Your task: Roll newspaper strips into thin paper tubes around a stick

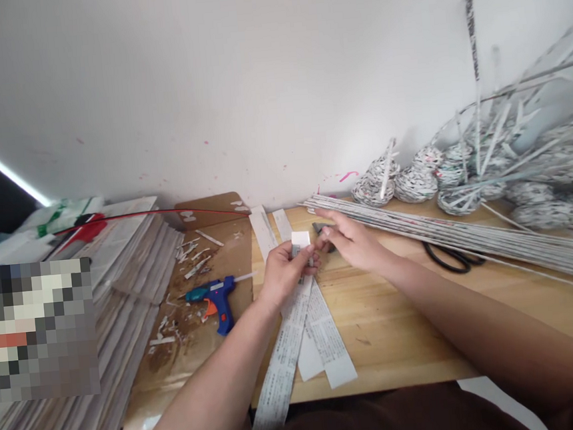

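Note:
Near the middle of the table, my left hand (287,268) is closed on the upper end of a printed newspaper strip (280,373), whose white tip shows above the fingers. The strip hangs down past the table's front edge. My right hand (346,236) is just to the right, thumb and fingers close together; whether something small is between them cannot be made out. A dark object (319,227) lies partly hidden behind its fingers. Below the hands, more paper strips (330,338) lie overlapping on the wooden table (392,339).
A blue glue gun (218,298) rests on stained cardboard (180,371) among paper scraps. Stacked newspapers (126,276) stand left. Long rolled paper sticks (449,234) cross the right side over black-handled scissors (454,264). Woven paper pieces (414,180) sit against the wall.

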Available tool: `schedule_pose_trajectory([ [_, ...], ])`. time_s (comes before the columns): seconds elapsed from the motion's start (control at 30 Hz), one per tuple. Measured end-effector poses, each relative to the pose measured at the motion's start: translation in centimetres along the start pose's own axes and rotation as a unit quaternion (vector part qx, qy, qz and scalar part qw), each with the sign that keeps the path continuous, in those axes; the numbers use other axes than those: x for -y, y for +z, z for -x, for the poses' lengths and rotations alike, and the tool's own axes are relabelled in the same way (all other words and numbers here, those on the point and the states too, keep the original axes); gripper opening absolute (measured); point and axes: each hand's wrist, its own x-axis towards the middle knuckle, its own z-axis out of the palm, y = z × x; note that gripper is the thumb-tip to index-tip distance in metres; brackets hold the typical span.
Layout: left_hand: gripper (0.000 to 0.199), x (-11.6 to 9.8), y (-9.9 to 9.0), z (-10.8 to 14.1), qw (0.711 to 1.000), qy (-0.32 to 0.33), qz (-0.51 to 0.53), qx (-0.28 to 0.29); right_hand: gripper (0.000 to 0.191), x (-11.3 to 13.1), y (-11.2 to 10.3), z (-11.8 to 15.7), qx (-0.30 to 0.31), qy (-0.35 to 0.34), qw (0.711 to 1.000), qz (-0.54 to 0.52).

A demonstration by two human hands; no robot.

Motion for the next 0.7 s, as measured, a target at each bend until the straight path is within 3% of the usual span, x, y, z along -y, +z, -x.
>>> schedule_pose_trajectory([
  [0.17, 0.036, 0.2, 0.0, 0.1, 0.999, 0.017, -0.029, 0.012, 0.029, 0.4, 0.3, -0.1, 0.072, 0.039, 0.994, -0.067],
  [0.4, 0.034, 0.7, -0.1, -0.1, 0.998, 0.025, -0.049, 0.015, 0.027, 0.3, 1.0, 0.3, 0.051, 0.074, 0.991, -0.102],
  [0.7, 0.031, 1.2, -0.3, -0.2, 0.997, 0.022, -0.048, 0.059, 0.026, 0.6, 1.1, 0.2, 0.048, 0.117, 0.981, -0.147],
])
